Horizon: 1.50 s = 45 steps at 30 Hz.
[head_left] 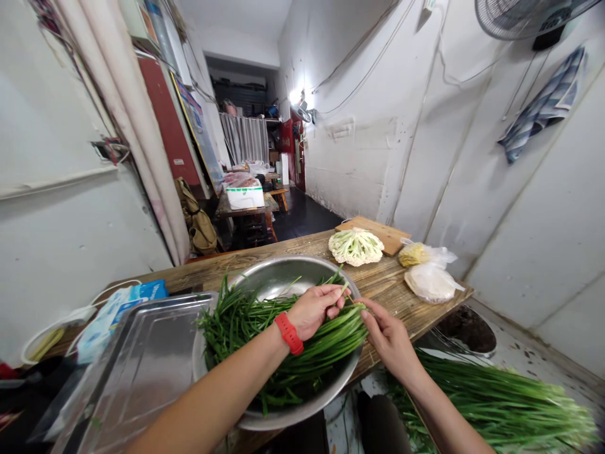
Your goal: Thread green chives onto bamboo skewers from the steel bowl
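My left hand (314, 309), with a red watch band on its wrist, is closed in a pinch on a pale green stalk end. Beneath it a bunch of garlic chives (326, 343) lies in a large steel basin (278, 263), white ends pointing right. My right hand (390, 334) is at those ends, its thumb and forefinger on either side of them. More loose chives fill the basin's left half. A big bundle of long chives (501, 391) lies low on the right, beside my right forearm.
The basin stands on a wooden table (302, 246). Behind it are a cauliflower piece (357, 246), a cutting board (378, 232) and plastic bags of food (430, 280). A steel tray (146, 347) and a blue-and-white packet (120, 309) are on the left. A wall (534, 252) bounds the right.
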Motion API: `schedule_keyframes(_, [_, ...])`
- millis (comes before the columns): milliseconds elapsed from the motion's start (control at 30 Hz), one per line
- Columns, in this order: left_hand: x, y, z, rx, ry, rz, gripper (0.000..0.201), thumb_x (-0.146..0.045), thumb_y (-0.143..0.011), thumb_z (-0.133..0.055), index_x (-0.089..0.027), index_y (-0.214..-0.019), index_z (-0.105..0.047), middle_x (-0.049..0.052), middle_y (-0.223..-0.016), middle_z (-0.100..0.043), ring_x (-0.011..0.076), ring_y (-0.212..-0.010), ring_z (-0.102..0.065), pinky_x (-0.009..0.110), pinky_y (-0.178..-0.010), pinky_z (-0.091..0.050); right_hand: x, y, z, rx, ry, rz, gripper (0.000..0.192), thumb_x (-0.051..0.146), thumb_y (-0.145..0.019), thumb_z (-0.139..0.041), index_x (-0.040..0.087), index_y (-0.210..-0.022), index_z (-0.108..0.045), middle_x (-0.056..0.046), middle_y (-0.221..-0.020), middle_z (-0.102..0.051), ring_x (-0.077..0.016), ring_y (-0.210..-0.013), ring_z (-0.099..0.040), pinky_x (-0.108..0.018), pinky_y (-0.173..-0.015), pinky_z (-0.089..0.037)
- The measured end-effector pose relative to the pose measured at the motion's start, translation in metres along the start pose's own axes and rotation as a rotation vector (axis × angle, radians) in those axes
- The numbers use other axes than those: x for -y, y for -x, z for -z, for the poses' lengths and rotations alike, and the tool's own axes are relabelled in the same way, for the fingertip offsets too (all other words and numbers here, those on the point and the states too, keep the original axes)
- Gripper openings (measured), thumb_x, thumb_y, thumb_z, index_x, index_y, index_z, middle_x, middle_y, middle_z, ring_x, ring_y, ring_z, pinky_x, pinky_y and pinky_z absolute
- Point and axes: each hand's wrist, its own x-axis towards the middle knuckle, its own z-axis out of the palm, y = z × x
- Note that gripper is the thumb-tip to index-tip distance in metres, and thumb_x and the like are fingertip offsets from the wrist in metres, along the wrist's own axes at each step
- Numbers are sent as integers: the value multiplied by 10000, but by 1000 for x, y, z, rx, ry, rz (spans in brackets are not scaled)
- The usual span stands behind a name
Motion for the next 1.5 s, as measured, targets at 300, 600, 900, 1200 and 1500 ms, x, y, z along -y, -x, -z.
schedule_keyframes(300, [-1,1,1,49,-86,0,313,-365,-739,-574,-74,-848,-608,-1,-618,-465,31,-473,-307,203,-474,-166,-2,3,1,8,4,-2,357,356,-854,-415,165,-1140,-510,-25,-700,-574,-93,-483,-450,-200,-485,-408])
schedule_keyframes(600, [-3,5,-4,54,-490,-11,306,-345,-743,-527,-101,-560,-548,-17,-535,-446,47,-451,-296,216,-463,-208,-3,1,1,-17,103,-7,387,356,-855,-418,169,-1193,-436,36,-525,-465,-89,-425,-407,-178,-407,-346])
schedule_keyframes(900, [-17,-11,16,286,-685,32,341,-326,-786,-484,-130,-1035,-608,95,-907,-641,153,-788,-592,275,-746,-427,-22,53,-2,-157,166,53,329,296,-853,-428,189,-1147,-530,-86,-1088,-593,-176,-916,-593,-252,-788,-482])
schedule_keyframes(1200, [42,-79,46,-75,-1399,79,175,-160,-673,-574,-192,-785,-704,65,-789,-676,194,-795,-595,243,-703,-405,-16,56,-4,-161,226,171,323,210,-853,-433,206,-1169,-502,-65,-1111,-593,-151,-971,-585,-188,-773,-486])
schedule_keyframes(1500, [53,-83,47,-77,-1517,13,116,-203,-661,-593,-190,-686,-706,72,-709,-672,199,-701,-597,256,-624,-398,-18,49,-2,-156,126,9,343,304,-844,-446,188,-1153,-542,-78,-1103,-596,-187,-950,-589,-272,-809,-488])
